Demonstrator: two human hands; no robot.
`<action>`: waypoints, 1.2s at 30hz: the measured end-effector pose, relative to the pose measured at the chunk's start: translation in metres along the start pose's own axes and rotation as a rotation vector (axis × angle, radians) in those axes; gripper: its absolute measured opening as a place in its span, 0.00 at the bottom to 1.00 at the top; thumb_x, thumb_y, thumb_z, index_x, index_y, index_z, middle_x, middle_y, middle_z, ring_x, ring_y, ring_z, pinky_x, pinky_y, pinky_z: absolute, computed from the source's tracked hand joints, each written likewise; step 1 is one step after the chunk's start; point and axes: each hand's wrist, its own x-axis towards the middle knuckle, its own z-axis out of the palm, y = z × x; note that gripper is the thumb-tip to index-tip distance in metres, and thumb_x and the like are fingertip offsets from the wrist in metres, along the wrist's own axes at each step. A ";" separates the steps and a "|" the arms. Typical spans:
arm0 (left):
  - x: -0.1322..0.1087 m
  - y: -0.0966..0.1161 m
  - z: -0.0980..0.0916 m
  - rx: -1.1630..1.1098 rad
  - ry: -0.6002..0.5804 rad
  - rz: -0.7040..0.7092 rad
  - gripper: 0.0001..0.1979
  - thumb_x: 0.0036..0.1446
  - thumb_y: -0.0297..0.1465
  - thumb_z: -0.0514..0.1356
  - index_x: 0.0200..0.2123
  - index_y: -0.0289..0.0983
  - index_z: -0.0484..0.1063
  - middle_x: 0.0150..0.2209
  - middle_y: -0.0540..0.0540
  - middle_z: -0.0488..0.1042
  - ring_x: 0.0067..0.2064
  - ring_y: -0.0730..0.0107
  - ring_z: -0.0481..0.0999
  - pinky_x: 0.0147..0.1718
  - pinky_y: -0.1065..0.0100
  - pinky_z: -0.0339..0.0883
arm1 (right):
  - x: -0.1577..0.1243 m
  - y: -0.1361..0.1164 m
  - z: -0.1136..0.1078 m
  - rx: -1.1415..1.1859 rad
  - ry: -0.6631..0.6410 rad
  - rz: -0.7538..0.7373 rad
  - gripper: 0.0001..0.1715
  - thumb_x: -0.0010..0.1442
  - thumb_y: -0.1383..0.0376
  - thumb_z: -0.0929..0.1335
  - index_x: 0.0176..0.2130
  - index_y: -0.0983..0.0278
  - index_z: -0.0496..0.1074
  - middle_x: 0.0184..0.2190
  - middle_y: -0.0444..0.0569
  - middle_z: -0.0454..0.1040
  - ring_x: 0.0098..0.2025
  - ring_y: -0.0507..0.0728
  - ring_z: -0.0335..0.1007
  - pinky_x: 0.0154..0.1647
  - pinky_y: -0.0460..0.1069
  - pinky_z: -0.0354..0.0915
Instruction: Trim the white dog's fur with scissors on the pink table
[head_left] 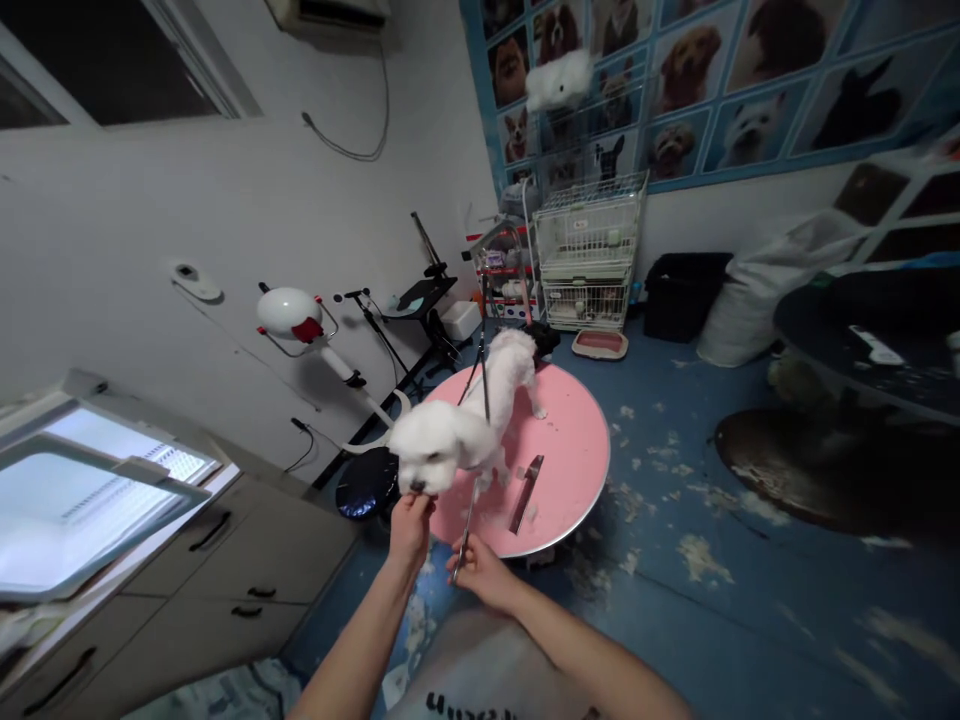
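Note:
A small white dog [469,420] stands on a round pink grooming table [570,450], tethered by a thin leash to an upright arm. My left hand [411,522] is closed under the dog's chin, holding its muzzle. My right hand [480,568] is closed round a pair of long scissors [466,525] that point up toward the dog's chest. A metal comb [526,493] lies on the pink top just right of the dog.
Clipped white fur litters the blue floor [675,540]. A dryer on a stand [292,315] is at the left wall, wire cages [589,250] at the back, a dark table [862,340] at right, grey cabinets [225,570] at left.

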 end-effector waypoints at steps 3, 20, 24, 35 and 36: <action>0.014 0.022 0.009 0.055 0.002 0.061 0.20 0.37 0.44 0.75 0.22 0.35 0.74 0.23 0.50 0.74 0.25 0.78 0.65 0.26 0.72 0.57 | 0.011 -0.003 0.002 -0.052 -0.081 0.021 0.37 0.39 0.55 0.84 0.39 0.57 0.63 0.30 0.38 0.76 0.31 0.53 0.74 0.40 0.52 0.66; 0.043 0.090 0.022 0.186 -0.222 0.106 0.25 0.38 0.51 0.74 0.21 0.35 0.74 0.22 0.48 0.75 0.23 0.78 0.61 0.23 0.73 0.52 | 0.097 -0.056 0.054 0.027 0.214 -0.258 0.30 0.38 0.65 0.80 0.39 0.57 0.67 0.30 0.38 0.75 0.36 0.58 0.75 0.44 0.56 0.73; 0.050 0.099 0.020 0.239 -0.286 0.059 0.26 0.38 0.53 0.73 0.22 0.34 0.76 0.21 0.49 0.72 0.22 0.79 0.59 0.23 0.73 0.50 | 0.098 -0.057 0.062 0.092 0.179 -0.276 0.30 0.41 0.63 0.81 0.41 0.58 0.67 0.32 0.40 0.76 0.37 0.57 0.75 0.46 0.56 0.73; 0.068 0.100 0.012 0.244 -0.429 0.045 0.22 0.42 0.50 0.70 0.22 0.34 0.77 0.21 0.48 0.73 0.22 0.78 0.61 0.22 0.73 0.50 | 0.102 -0.054 0.070 0.053 0.227 -0.382 0.35 0.43 0.62 0.82 0.47 0.58 0.69 0.36 0.41 0.76 0.40 0.57 0.77 0.48 0.56 0.75; 0.070 0.099 0.012 0.237 -0.436 0.052 0.22 0.42 0.49 0.70 0.22 0.34 0.77 0.21 0.48 0.73 0.22 0.78 0.61 0.22 0.73 0.50 | 0.102 -0.056 0.071 0.032 0.246 -0.400 0.36 0.42 0.62 0.82 0.48 0.58 0.69 0.36 0.41 0.77 0.40 0.57 0.77 0.48 0.56 0.75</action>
